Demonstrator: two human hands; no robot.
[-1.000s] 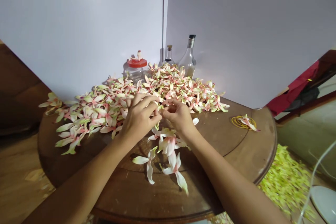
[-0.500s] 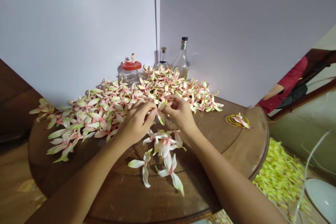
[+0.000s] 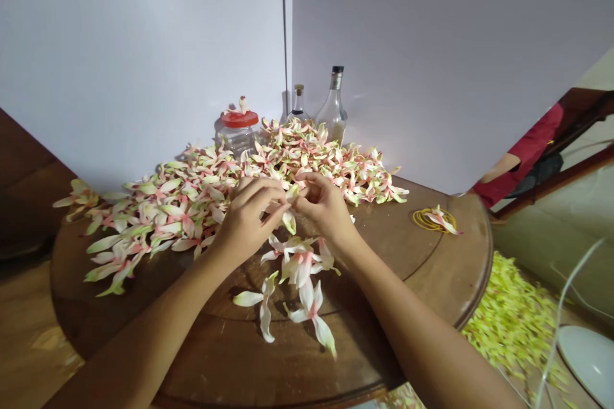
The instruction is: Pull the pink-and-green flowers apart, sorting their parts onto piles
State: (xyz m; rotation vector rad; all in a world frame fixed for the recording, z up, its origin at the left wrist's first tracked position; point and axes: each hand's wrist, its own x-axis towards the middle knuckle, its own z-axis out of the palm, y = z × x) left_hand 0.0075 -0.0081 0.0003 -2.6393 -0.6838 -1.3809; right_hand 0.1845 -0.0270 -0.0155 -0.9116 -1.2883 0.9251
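Note:
My left hand [image 3: 252, 212] and my right hand [image 3: 325, 209] meet over the middle of the round wooden table [image 3: 230, 358]. Between their fingertips is a white-and-green flower [image 3: 289, 222], pinched from both sides and partly hidden by the fingers. Just behind the hands spreads a heap of pink, white and green flowers [image 3: 177, 208]. On the near side, below my wrists, lie a small cluster of flowers [image 3: 302, 263], a single flower [image 3: 314, 314] and another flower [image 3: 263, 305] to its left.
Behind the heap stand a red-lidded jar [image 3: 238, 134], a small corked bottle [image 3: 299, 105] and a taller clear bottle [image 3: 332, 112]. Yellow rings [image 3: 425, 220] lie at right under one flower. Yellow-green petals [image 3: 513, 313] cover the floor, and a person's red sleeve [image 3: 537, 147] shows beyond the panel.
The flower between my hands has shifted slightly and turned, and my fingers have moved a little around it. The heap and the loose flowers lie as before.

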